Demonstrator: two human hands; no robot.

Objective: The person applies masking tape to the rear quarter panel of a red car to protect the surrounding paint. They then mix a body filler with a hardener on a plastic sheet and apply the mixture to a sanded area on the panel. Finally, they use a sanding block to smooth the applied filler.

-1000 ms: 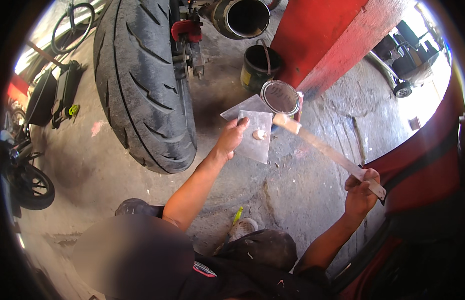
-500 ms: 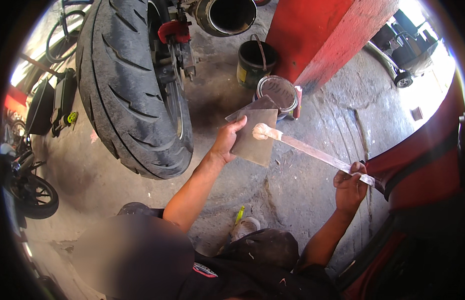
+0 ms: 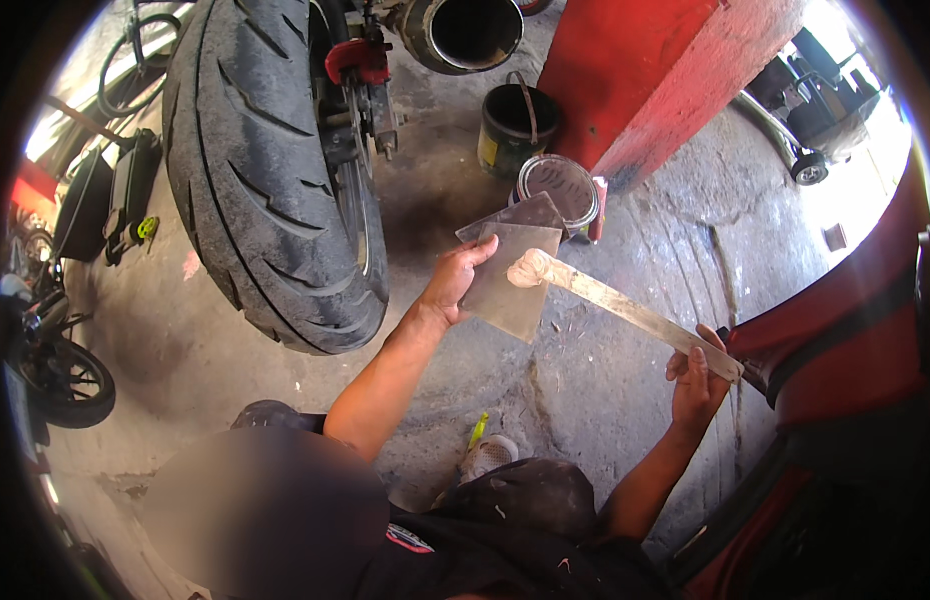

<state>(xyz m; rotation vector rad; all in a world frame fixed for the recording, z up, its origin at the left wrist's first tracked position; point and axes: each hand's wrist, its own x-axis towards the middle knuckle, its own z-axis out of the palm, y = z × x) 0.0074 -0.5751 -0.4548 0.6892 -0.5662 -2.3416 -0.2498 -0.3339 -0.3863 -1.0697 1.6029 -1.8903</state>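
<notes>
My left hand [image 3: 453, 280] grips two thin, flat grey plates [image 3: 507, 305], one fanned out behind the other, with the thumb lying on top. A lump of pale beige paste [image 3: 528, 268] rests against the upper plate. It clings to the end of a long flat stick [image 3: 630, 313], whose other end is pinched in the fingers of my right hand [image 3: 696, 385]. Just beyond the plates stands a round tin [image 3: 557, 188] with a smeared lid.
A large motorcycle tyre [image 3: 275, 190] stands left of my hands, near an exhaust pipe [image 3: 473, 32]. Behind the tin are a black bucket [image 3: 512, 128] and a red pillar [image 3: 635, 80]. A red body panel [image 3: 845, 320] comes close to my right hand.
The stick has been rolled over in my right hand, so its broad face now shows and the paste has turned with it. My left hand still holds the plates in nearly the same place.
</notes>
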